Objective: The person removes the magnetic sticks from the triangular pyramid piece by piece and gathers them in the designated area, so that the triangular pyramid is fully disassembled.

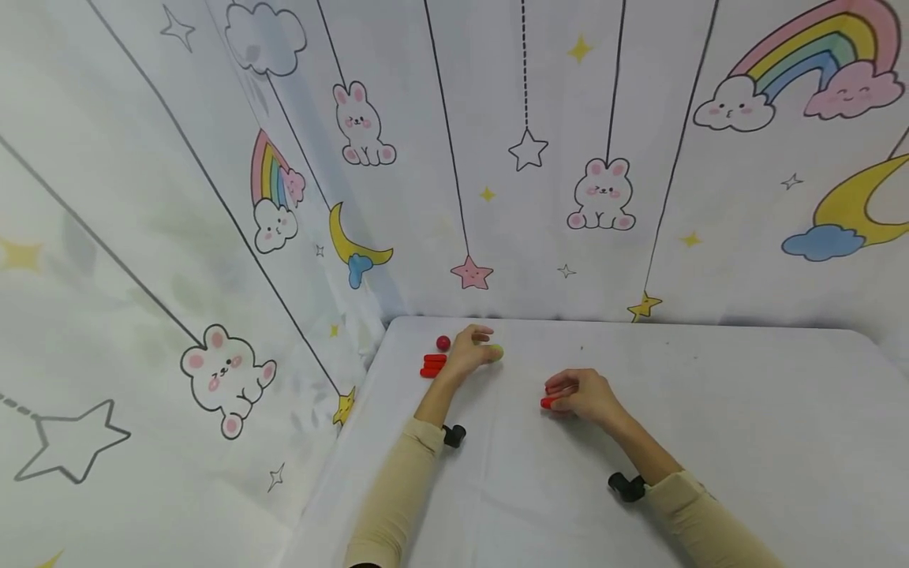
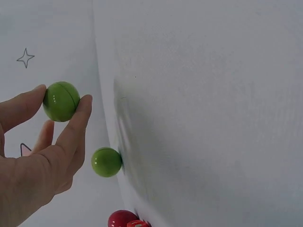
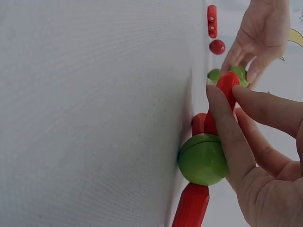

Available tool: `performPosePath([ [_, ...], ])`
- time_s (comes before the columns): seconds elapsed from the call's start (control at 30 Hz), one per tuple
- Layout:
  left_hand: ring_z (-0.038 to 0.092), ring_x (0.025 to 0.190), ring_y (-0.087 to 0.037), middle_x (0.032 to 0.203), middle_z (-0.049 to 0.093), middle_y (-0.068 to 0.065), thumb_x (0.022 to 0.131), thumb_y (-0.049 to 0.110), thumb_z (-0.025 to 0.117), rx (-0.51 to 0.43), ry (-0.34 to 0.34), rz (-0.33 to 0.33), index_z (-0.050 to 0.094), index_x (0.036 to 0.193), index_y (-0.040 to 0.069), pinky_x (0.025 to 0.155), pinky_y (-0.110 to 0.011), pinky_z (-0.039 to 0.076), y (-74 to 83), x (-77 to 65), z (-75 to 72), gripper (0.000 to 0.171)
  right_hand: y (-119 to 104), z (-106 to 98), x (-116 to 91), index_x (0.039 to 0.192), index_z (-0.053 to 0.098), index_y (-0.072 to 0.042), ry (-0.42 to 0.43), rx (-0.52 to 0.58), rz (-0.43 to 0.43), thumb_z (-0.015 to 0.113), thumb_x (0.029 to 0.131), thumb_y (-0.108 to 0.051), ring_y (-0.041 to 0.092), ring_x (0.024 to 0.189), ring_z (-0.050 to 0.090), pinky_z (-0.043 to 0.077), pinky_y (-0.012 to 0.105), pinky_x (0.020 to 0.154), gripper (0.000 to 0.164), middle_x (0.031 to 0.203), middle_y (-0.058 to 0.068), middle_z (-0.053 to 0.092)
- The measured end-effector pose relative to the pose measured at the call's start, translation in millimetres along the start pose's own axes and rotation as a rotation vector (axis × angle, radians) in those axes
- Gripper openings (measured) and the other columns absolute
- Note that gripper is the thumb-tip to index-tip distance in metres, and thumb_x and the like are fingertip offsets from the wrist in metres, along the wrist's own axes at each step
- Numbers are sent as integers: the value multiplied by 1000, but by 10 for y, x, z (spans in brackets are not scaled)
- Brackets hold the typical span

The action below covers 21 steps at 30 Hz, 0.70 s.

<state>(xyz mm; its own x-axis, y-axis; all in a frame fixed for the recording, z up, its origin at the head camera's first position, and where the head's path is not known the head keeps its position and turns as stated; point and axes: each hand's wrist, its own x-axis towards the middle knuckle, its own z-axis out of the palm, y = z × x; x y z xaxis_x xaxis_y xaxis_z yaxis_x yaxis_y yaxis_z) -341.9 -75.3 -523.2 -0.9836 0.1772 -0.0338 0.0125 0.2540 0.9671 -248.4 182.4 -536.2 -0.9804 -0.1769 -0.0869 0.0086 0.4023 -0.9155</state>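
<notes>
My left hand [image 1: 469, 355] pinches a glossy green ball [image 2: 61, 101] between thumb and fingertips, held up off the white table. Just beyond it, a second green ball [image 2: 106, 162] sits on the surface. To the right and nearer me, my right hand [image 1: 588, 397] grips a red rod [image 3: 228, 85] between thumb and fingers. Beside those fingers is another green ball [image 3: 203, 160], with a red rod [image 3: 190, 205] meeting its near side and one more red rod [image 3: 199, 124] behind it. In the head view the right hand hides most of this group.
On the table's far left lie several red rods [image 1: 433, 366] and a red ball [image 1: 443, 343]. A white table [image 1: 746, 426] stretches across the front. Behind and to the left hangs a white curtain [image 1: 419, 158] printed with rabbits, stars and rainbows.
</notes>
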Motion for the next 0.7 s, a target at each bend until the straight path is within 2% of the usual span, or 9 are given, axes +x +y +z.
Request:
performPosePath([
  [0.2,64,118,-29,142,56,-25,88,3,77,42,43,15,59,138,0,93,-36,58,-33,183,111,53,-16,-6,-11,115,72,6,-10,22,4,79,83,11,22,87,72,64,35,72,34,103,14,75],
  [0.37,66,117,-29,140,57,-24,88,4,78,72,88,19,61,136,1,93,-36,58,-58,288,179,51,-26,4,-16,115,72,5,-14,21,8,79,82,10,22,87,73,63,36,71,34,102,14,75],
  [0.5,66,117,-25,138,58,-19,89,6,79,89,113,-5,62,136,3,92,-32,57,-117,390,221,51,-21,19,-12,115,72,5,-13,14,10,79,82,10,22,87,73,63,33,70,34,102,15,75],
  [0.6,66,116,-26,137,57,-20,89,3,78,97,129,14,61,136,1,90,-32,58,-158,449,249,50,-8,27,-9,115,72,6,-12,6,-4,80,83,10,22,86,74,63,33,69,33,102,16,75],
  [0.7,67,114,-30,136,56,-27,88,-2,76,99,147,68,61,133,-5,87,-32,60,-163,471,278,48,0,27,-8,114,72,5,0,4,3,80,82,10,22,86,74,63,32,69,33,101,14,76],
])
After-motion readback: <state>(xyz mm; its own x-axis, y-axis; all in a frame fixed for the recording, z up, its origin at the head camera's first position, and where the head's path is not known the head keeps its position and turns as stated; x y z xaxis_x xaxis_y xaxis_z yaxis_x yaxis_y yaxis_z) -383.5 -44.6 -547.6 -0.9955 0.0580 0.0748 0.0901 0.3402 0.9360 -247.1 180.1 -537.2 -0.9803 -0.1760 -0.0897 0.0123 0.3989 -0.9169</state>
